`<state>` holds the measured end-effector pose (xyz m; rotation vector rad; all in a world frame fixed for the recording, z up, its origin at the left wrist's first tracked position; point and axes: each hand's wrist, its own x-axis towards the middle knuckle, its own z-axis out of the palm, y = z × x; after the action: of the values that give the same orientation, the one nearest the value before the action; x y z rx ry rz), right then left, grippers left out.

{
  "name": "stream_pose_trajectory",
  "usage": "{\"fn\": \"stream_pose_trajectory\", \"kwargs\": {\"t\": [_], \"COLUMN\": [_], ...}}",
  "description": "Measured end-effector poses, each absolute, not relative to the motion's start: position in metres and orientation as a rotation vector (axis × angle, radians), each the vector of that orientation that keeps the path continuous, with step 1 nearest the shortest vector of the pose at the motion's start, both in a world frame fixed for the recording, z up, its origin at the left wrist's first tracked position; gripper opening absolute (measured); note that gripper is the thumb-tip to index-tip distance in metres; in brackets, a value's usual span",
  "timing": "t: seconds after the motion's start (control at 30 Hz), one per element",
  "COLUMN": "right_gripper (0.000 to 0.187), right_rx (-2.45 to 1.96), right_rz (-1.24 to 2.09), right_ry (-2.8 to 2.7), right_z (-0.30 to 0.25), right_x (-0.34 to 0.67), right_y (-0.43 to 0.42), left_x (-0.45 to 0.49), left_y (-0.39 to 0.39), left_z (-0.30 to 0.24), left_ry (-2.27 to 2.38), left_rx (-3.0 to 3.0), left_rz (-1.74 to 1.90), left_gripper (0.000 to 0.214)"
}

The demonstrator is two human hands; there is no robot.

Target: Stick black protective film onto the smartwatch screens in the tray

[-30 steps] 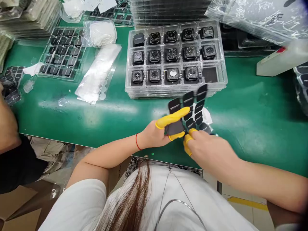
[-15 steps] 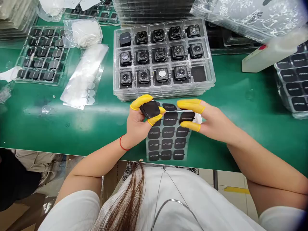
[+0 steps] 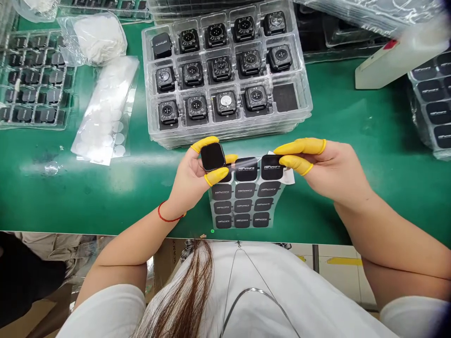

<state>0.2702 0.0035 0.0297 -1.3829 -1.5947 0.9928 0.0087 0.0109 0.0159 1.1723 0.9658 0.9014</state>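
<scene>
My left hand (image 3: pixel 192 176), with yellow finger cots, is closed round a black smartwatch body (image 3: pixel 212 157), its glossy screen facing up. Fingers of the same hand also overlap the top left of a clear sheet (image 3: pixel 233 199) carrying rows of black "HiFuture" stickers. At the sheet's top right corner, my right hand (image 3: pixel 317 164) pinches the edge of one black sticker (image 3: pixel 272 167). A piece of white backing (image 3: pixel 289 177) shows beside that sticker. Whether the sticker's far edge is lifted, I cannot tell.
Ahead stands a stack of clear trays (image 3: pixel 229 126) with watch bodies in most compartments. Left are a bag of white material (image 3: pixel 100 40), a sleeve of round stickers (image 3: pixel 105 112) and another tray (image 3: pixel 33 77). Right are a white bottle (image 3: pixel 384 63) and stacked black stickers (image 3: pixel 437 112).
My left hand has moved slightly left and turned the watch screen upward. My right fingers have shifted to the right and closed on the corner sticker's edge. The sheet now faces me more.
</scene>
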Motion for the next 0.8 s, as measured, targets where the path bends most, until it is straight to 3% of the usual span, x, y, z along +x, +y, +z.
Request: {"fn": "stream_pose_trajectory", "kwargs": {"t": [0.13,0.23,0.4,0.5,0.8], "right_gripper": [0.018,0.004,0.003,0.017,0.011], "right_rx": [-1.317,-1.097,-1.235,-1.315,-1.321], "right_rz": [0.875,0.842,1.248,1.442,1.465], "right_ry": [-1.652,-1.635,-1.421,-1.420,-1.362], "right_z": [0.035,0.043,0.050,0.046,0.042], "right_x": [0.272,0.269,0.239,0.220,0.215], "right_y": [0.003,0.003,-0.006,-0.010,-0.010], "left_x": [0.008,0.014,0.026,0.028,0.027], "left_y": [0.016,0.014,-0.005,-0.013,-0.012], "left_z": [0.014,0.011,0.004,0.002,-0.001], "left_ry": [0.965,1.011,0.951,0.893,0.810], "left_rx": [1.060,1.078,1.369,1.496,1.546], "left_rz": [0.833,0.817,0.754,0.742,0.824], "left_gripper": [0.061,0.061,0.057,0.054,0.053]}}
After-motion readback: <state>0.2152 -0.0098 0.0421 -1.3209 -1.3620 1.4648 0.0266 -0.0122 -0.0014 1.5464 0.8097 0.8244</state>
